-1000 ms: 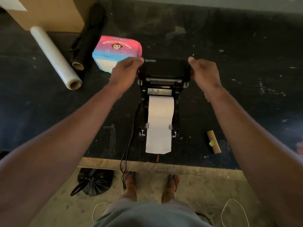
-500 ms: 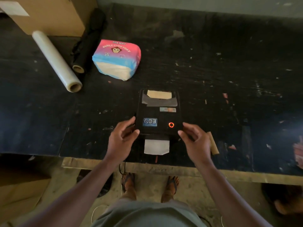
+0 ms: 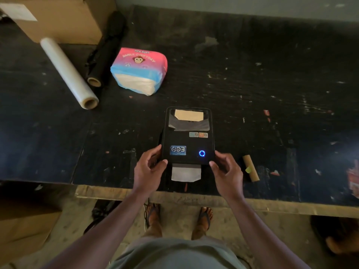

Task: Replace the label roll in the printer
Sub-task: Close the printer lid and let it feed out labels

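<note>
The black label printer (image 3: pixel 188 135) lies on the dark table with its lid down and a blue ring light glowing on the lid. A short strip of white label paper (image 3: pixel 186 173) sticks out of its front slot. My left hand (image 3: pixel 149 168) grips the printer's front left corner. My right hand (image 3: pixel 226 171) holds the front right corner, fingers curled on the edge. An empty cardboard core (image 3: pixel 250 170) with a yellow-green tag lies just right of my right hand.
A pink and blue tissue pack (image 3: pixel 139 70) sits behind the printer. A clear film roll (image 3: pixel 68 72) and a black roll (image 3: pixel 105 49) lie at the left by a cardboard box (image 3: pixel 58 16). The table's front edge (image 3: pixel 194 199) is near my wrists.
One second ago the lid was up with paper laid out. It has come down, my hands moved to the front corners, and the ring light turned from orange to blue.
</note>
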Available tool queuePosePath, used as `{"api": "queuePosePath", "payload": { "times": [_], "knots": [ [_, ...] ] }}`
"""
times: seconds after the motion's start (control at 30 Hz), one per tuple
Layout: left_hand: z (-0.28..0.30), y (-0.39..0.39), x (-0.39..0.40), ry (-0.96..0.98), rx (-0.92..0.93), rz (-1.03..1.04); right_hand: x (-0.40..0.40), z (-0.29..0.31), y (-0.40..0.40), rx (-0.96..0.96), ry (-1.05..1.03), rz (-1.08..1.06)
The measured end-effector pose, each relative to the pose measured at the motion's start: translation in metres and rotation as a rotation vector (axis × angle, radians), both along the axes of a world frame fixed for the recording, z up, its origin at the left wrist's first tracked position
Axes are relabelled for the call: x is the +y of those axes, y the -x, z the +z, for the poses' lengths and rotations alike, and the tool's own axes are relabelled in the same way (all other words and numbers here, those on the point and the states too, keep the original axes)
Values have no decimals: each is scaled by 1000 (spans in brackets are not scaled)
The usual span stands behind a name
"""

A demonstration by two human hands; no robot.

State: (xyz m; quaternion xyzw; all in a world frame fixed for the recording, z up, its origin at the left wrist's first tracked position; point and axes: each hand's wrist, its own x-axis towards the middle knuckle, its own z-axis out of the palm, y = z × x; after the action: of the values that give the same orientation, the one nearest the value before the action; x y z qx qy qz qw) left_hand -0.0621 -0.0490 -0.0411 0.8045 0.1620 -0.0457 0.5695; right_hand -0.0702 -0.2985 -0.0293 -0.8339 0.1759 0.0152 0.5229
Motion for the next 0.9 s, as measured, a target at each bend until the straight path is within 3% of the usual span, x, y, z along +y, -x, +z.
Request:
{"api": "queuePosePath", "payload": {
  "times": [0.9],
  "knots": [
    [-8,-1,3,45,-21,-13,1,-7,0,-35,-56,-37]
  ]
}}
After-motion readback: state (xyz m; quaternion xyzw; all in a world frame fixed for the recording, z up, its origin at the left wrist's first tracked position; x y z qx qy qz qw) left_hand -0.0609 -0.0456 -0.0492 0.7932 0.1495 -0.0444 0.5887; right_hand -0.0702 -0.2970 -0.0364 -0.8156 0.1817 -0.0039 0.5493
